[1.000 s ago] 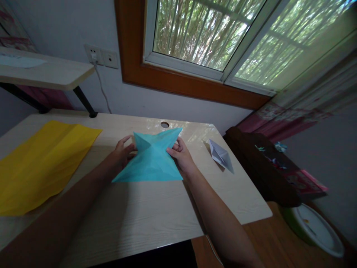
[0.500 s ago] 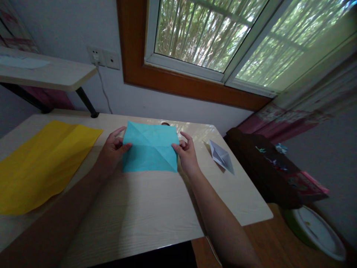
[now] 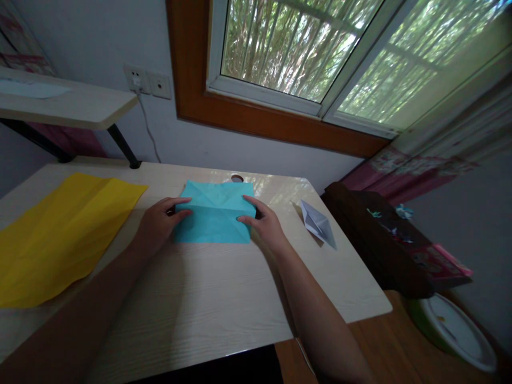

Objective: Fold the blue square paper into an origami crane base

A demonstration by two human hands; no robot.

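Note:
A creased sheet of light blue paper point(image 3: 214, 226) lies low over the desk, with a raised fold running across its middle. At its left edge my left hand point(image 3: 162, 218) grips it, forefinger on the far side of the fold and thumb on the near side. My right hand point(image 3: 266, 218) pinches the right edge the same way. Diagonal crease lines show on the far half of the sheet. The undersides of both hands and the fingers below the paper are hidden.
A large yellow sheet point(image 3: 60, 240) covers the desk's left side. On the right sits a folded white paper piece point(image 3: 318, 224). Behind the blue sheet is a round cable hole point(image 3: 237, 178). A raised shelf point(image 3: 80, 106) stands at the back left, below a wall socket point(image 3: 148, 82).
The blue sheet has come down flatter, and its middle now rises in a ridge. My fingers have shifted inward onto the sheet, either side of that ridge.

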